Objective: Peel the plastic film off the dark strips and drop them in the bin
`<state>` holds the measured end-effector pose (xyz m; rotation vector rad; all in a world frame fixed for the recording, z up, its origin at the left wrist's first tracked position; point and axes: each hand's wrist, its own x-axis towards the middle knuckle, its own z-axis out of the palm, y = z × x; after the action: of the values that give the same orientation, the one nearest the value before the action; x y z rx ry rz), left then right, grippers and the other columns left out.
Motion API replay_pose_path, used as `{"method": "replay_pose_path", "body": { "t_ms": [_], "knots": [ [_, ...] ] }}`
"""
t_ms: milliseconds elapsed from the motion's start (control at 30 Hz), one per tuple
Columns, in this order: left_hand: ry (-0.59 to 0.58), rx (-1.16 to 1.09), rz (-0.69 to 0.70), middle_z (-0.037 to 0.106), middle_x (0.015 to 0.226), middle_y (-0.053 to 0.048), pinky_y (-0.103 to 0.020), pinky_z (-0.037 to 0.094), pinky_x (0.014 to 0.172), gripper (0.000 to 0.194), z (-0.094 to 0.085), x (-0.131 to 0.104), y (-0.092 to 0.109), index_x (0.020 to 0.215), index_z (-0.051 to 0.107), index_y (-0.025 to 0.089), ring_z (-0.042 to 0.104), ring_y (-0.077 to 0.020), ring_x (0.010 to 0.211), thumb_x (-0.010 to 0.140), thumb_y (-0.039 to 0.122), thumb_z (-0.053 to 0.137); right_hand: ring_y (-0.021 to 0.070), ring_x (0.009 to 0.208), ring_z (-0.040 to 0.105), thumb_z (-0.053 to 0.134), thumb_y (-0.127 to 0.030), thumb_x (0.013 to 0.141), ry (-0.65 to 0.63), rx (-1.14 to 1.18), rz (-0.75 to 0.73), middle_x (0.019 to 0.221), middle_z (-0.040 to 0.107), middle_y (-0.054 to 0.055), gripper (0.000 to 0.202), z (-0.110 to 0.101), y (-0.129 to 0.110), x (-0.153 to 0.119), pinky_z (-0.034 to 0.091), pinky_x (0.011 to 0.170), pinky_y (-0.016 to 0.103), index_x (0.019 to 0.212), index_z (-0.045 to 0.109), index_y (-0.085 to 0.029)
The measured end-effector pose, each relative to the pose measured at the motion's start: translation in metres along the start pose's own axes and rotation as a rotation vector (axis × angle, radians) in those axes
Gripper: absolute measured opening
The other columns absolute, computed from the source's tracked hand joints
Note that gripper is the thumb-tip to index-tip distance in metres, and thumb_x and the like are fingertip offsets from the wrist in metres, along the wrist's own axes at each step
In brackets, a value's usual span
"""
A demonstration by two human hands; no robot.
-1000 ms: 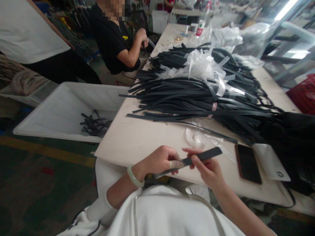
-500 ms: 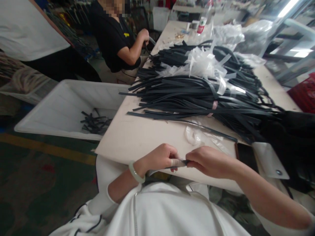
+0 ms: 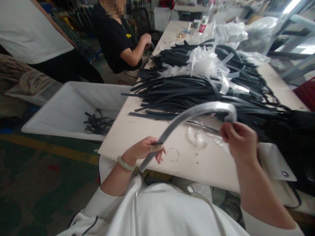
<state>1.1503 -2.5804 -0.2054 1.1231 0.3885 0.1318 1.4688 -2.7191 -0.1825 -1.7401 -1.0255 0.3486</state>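
A flat dark grey strip (image 3: 174, 125) arcs above the near edge of the table between my two hands, blurred and shiny along its upper part. My left hand (image 3: 144, 149) is closed around it near its lower end, with a pale wrap on one finger. At the other end, my right hand (image 3: 242, 141) pinches the strip where it curls down beside a whitish, blurred bit, perhaps clear film. Beyond the strip lies a large pile of similar dark strips (image 3: 182, 87), with a bunch of clear plastic pieces (image 3: 203, 62) on top.
A white bin (image 3: 61, 127) with short dark pieces (image 3: 98, 123) stands left of the table (image 3: 118, 137). A seated person in black (image 3: 113, 42) works beyond it; another person (image 3: 34, 36) stands at left. Thin plastic film (image 3: 197, 136) and a white tag (image 3: 278, 162) lie near my right hand.
My hands, close together before, are now far apart. The right hand has moved up and right, drawing the strip into a raised arc; the left has shifted slightly left.
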Motion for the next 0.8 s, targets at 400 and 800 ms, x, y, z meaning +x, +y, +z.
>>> {"method": "replay_pose_path", "body": {
  "t_ms": [400, 800],
  "knots": [
    [0.814, -0.368, 0.568, 0.049, 0.057, 0.005, -0.025, 0.052, 0.059, 0.031, 0.012, 0.070, -0.006, 0.083, 0.062, 0.015, 0.050, -0.0084, 0.052, 0.085, 0.045, 0.067, 0.0064, 0.039, 0.044, 0.061, -0.045, 0.081, -0.597, 0.666, 0.954, 0.054, 0.053, -0.007, 0.029, 0.133, -0.014, -0.111, 0.032, 0.039, 0.017, 0.082, 0.042, -0.022],
    [0.811, -0.827, 0.450, 0.033, 0.046, 0.008, -0.008, 0.033, 0.040, 0.041, -0.049, 0.033, 0.030, 0.066, 0.051, 0.014, 0.033, -0.0008, 0.037, 0.096, 0.041, 0.048, 0.0112, 0.052, 0.037, 0.041, -0.058, 0.090, -0.630, 0.085, 0.379, 0.056, 0.041, -0.004, 0.043, 0.115, 0.015, -0.141, 0.028, 0.049, 0.024, 0.066, 0.044, -0.022]
  ]
}}
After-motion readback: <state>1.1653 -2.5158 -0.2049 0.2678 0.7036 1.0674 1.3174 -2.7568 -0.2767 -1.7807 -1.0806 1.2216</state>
